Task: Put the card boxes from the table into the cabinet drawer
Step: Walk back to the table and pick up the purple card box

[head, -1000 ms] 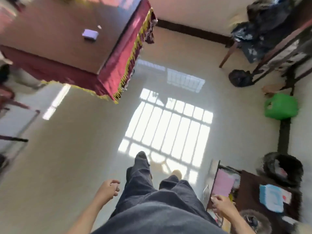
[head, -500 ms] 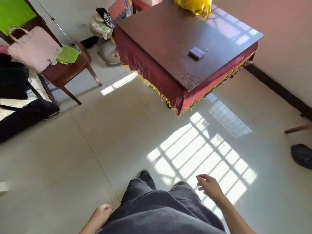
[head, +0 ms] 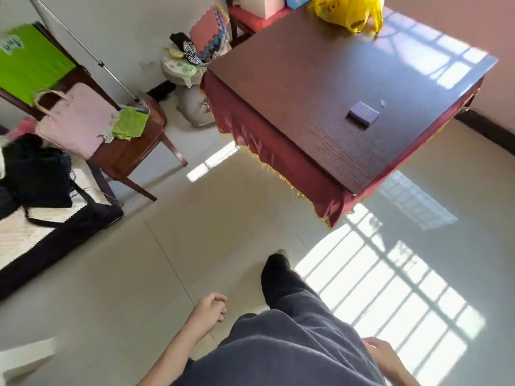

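Note:
A small purple card box [head: 363, 113] lies on the dark wooden table [head: 312, 87], toward its right side. The table has a red fringed cloth hanging under its top. I stand on the tiled floor some steps short of the table. My left hand [head: 208, 310] hangs at my side with its fingers loosely curled and nothing in it. My right hand [head: 383, 355] swings low beside my dark trousers, also holding nothing. The cabinet and its drawer are out of view.
A yellow plastic bag [head: 348, 9] sits at the table's far edge. A wooden chair [head: 133, 146] with a pink bag [head: 75, 121] and green cloth stands to the left. Dark clothing [head: 36, 174] and a mat lie at far left.
My view turned left from the cabinet corner toward the table and I stepped closer. My left hand swung forward and my right hand dropped back beside my leg.

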